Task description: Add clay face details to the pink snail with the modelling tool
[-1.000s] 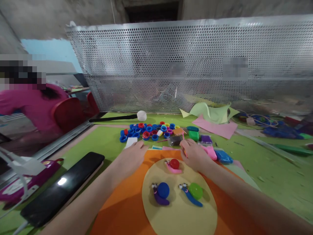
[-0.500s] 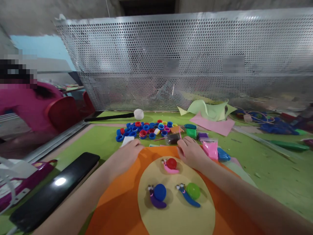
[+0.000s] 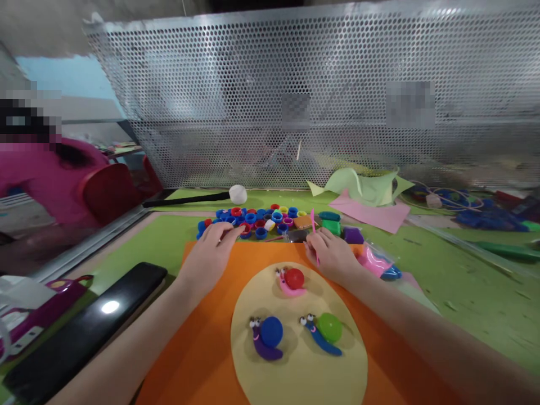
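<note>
Bottle caps (image 3: 253, 220): a heap of blue, red and yellow ones at mid-frame, just beyond the far edge of the orange sheet (image 3: 202, 337).
Change on the left: the left hand (image 3: 208, 256) has slid forward from the near side of the sheet edge to the near rim of the cap heap; the white card that lay there a second ago is now hidden or gone, I cannot tell which.
Left fingers: held loosely together and bent, tips at or on the nearest blue caps; nothing clearly held, and whether they pinch a cap cannot be told.
Change on the right: the right hand (image 3: 331, 256) has kept its spot at the upper right of the yellow oval (image 3: 299, 365), while the pink stick (image 3: 314, 233) now stands more upright above the knuckles.
Right fingers: curled closed around the pink stick, its top pointing up towards the clay packets (image 3: 329, 222).
Meaning: judged from the reach, attention has turned from the oval to the caps.
Clay snails: the pink one with red cap (image 3: 290, 281) lies just left of the right hand; blue-capped (image 3: 266, 337) and green-capped (image 3: 324, 332) ones sit lower on the oval, untouched.
Far left: a phone (image 3: 84, 332) on the green worktop (image 3: 164, 244); a person in pink (image 3: 42, 180) is beyond it.
</note>
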`<action>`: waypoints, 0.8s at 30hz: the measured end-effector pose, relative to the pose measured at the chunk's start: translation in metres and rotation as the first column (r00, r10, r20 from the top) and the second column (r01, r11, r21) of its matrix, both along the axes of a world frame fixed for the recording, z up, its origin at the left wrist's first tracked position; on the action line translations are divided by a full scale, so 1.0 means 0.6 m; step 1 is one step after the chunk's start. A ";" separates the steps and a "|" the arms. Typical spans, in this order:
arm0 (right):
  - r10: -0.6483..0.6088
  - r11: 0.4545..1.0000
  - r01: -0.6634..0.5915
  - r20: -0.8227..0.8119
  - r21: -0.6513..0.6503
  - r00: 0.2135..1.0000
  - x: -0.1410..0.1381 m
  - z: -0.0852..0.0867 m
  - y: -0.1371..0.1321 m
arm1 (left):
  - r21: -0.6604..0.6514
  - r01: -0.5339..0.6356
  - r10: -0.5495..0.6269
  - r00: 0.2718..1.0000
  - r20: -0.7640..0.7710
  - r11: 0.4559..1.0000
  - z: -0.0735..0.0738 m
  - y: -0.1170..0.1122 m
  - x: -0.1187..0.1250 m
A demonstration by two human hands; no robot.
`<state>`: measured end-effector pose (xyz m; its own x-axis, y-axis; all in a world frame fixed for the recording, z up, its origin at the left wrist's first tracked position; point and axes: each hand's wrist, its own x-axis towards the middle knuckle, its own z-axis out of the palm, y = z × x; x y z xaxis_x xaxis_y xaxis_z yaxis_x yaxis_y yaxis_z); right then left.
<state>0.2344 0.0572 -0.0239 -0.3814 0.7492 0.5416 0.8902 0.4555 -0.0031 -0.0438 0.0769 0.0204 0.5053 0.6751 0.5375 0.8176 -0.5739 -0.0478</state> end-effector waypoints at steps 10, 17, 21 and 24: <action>0.005 1.000 -0.003 -0.243 0.010 0.970 0.037 0.008 0.010 | 0.224 0.078 -0.086 0.996 0.027 0.971 0.024 0.007 -0.031; 0.016 0.989 0.091 -0.694 0.117 0.720 0.062 0.014 0.022 | 0.579 0.121 -0.197 0.978 0.070 0.806 0.066 -0.019 -0.038; 0.070 0.992 0.046 -0.818 0.118 0.570 0.085 0.034 0.034 | 0.708 0.106 -0.228 0.970 0.080 0.698 0.078 -0.027 -0.040; 0.081 0.994 0.015 -0.838 0.106 0.540 0.098 0.044 0.038 | 0.745 0.086 -0.231 0.968 0.094 0.662 0.085 -0.034 -0.041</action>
